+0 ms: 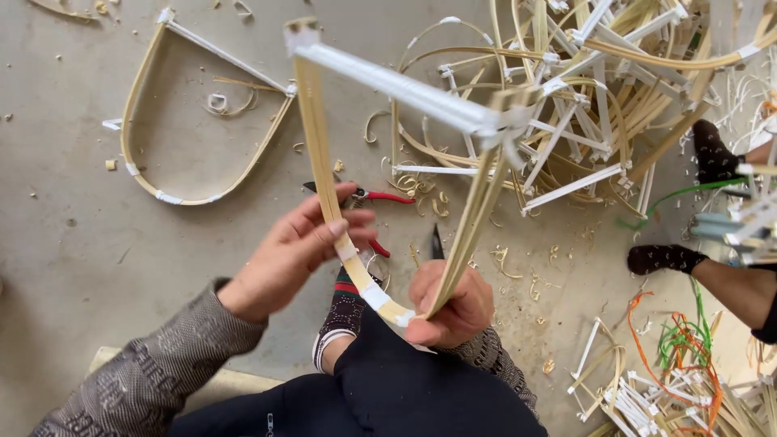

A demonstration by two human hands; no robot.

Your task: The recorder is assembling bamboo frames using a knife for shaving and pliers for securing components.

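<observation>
Over bare concrete littered with shavings (pixel 502 259), a bamboo frame (pixel 388 89) is held upright above the knee, its left strip pinched by the left hand (pixel 303 243), its taped bottom bend gripped by the right hand (pixel 449 303), best kept steady.

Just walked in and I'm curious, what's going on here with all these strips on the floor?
A person seated over a concrete floor holds a bent bamboo-strip frame with white tape at its joints. The left hand pinches one side of it, the right hand grips the curved bottom. Red-handled cutters lie below, a finished frame sits to the side, and a pile of frames lies ahead.
</observation>
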